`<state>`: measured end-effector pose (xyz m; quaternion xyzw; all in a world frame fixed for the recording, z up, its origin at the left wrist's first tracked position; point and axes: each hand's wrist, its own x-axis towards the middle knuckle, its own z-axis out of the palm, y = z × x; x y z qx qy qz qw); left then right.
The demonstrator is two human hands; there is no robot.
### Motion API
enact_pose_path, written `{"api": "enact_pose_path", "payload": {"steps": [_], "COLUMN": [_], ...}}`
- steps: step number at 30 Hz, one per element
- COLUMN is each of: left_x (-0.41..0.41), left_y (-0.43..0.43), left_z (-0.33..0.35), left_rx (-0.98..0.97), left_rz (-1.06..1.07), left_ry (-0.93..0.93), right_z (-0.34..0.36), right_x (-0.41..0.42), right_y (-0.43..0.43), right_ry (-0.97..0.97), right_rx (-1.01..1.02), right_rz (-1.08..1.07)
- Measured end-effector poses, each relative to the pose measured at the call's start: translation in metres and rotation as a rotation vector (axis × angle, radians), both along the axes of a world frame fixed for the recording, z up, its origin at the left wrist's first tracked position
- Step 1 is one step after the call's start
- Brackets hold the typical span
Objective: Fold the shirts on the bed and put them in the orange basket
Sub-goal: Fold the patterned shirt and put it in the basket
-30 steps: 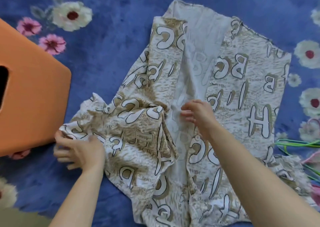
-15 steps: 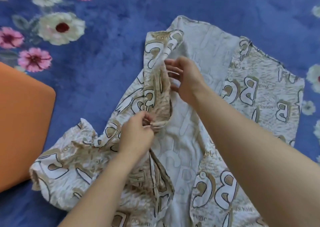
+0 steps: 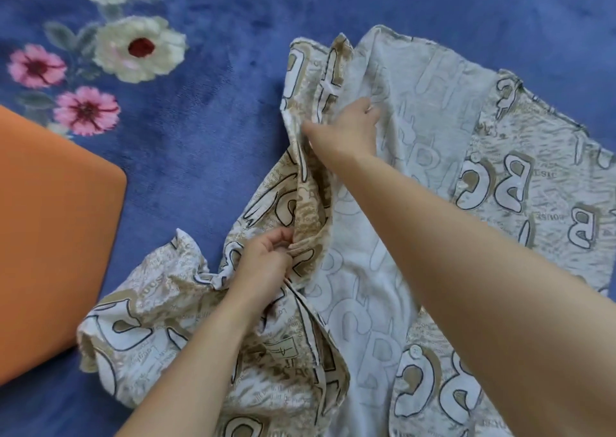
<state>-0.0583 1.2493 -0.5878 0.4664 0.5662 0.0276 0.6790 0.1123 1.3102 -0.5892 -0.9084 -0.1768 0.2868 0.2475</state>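
- Since half a second ago the right hand [image 3: 343, 133] has slid farther up the shirt's front edge, away from the orange basket [image 3: 50, 236], while the left hand [image 3: 263, 263] has kept its pinch at the same spot on the fold.
- The left hand pinches the folded edge of the front panel [image 3: 300, 183] between thumb and curled fingers, on the side of the shirt nearer the basket.
- The right hand grasps the same panel edge higher up, thumb toward the basket and fingers over the pale inner cloth; it is farther from the basket than the left hand.
- Between the two hands the panel stands up as a raised, creased ridge.
- The shirt [image 3: 433, 156], beige and white with big outlined letters, lies opened on the blue bedspread [image 3: 216, 103] to the right of the basket, its grey inside showing.
- One sleeve [image 3: 133, 320] lies bunched just beside the basket's near corner; whether it touches the basket cannot be told.
- A small sewn label [image 3: 281, 350] shows on the crumpled cloth under the left forearm.
- The basket sits at the left edge of the view, only its plain orange side visible.
- Beyond the basket, printed flowers [image 3: 140, 48] in cream and pink mark the bedspread.
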Motion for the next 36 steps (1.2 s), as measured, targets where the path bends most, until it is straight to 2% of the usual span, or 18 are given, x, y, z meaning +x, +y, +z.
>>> {"api": "enact_pose_path", "payload": {"steps": [3,5,7,9,11,13,15,17,19,23,25,26,28,29,30,32,34,36], "left_x": [0.004,0.006,0.008,0.013,0.027,0.044,0.058,0.065,0.062,0.049,0.049,0.053,0.061,0.067,0.074,0.087,0.098,0.099], "left_y": [-0.003,-0.006,-0.012,-0.014,-0.016,-0.021,-0.031,-0.046,-0.058,-0.073,-0.066,-0.059,-0.042,-0.034,-0.027,-0.011,0.016,0.051], "left_z": [0.006,0.007,0.006,0.009,0.016,0.02,0.018,0.009,0.0,-0.015,-0.011,-0.005,0.007,0.013,0.02,0.027,0.02,0.004], "left_rx": [0.032,0.113,0.261,0.475,0.71,0.928,1.016,1.008,1.039,1.065,0.893,0.739,0.436,0.353,0.289,0.307,0.593,0.921], "left_rz": [-0.03,-0.045,-0.108,-0.218,-0.329,-0.465,-0.618,-0.77,-0.885,-0.92,-0.882,-0.848,-0.803,-0.821,-0.825,-0.636,-0.262,-0.064], "left_ry": [-0.047,-0.047,-0.028,0.016,0.011,0.029,0.093,0.174,0.256,0.304,0.283,0.233,0.03,-0.066,-0.137,-0.221,-0.131,0.085], "right_z": [-0.001,0.006,0.02,0.04,0.056,0.062,0.047,0.016,-0.004,-0.027,-0.018,-0.011,0.015,0.031,0.037,0.04,0.03,0.025], "right_x": [0.001,0.008,0.027,0.059,0.1,0.137,0.166,0.182,0.178,0.168,0.169,0.174,0.189,0.192,0.195,0.198,0.191,0.178], "right_y": [-0.004,-0.005,-0.003,0.002,0.002,-0.01,-0.038,-0.072,-0.091,-0.096,-0.087,-0.082,-0.074,-0.078,-0.087,-0.115,-0.136,-0.132], "right_ry": [-0.253,-0.344,-0.307,-0.228,-0.245,-0.262,-0.209,0.023,0.263,0.365,0.4,0.388,0.194,0.06,-0.056,-0.237,-0.314,-0.435], "right_rx": [-0.17,-0.158,-0.012,0.26,0.469,0.478,0.321,0.169,0.164,0.206,0.337,0.454,0.591,0.518,0.356,0.009,-0.255,-0.345], "right_rz": [0.271,0.382,0.242,-0.071,-0.286,-0.378,-0.44,-0.432,-0.547,-0.606,-0.603,-0.612,-0.637,-0.569,-0.461,-0.343,-0.259,-0.117]}}
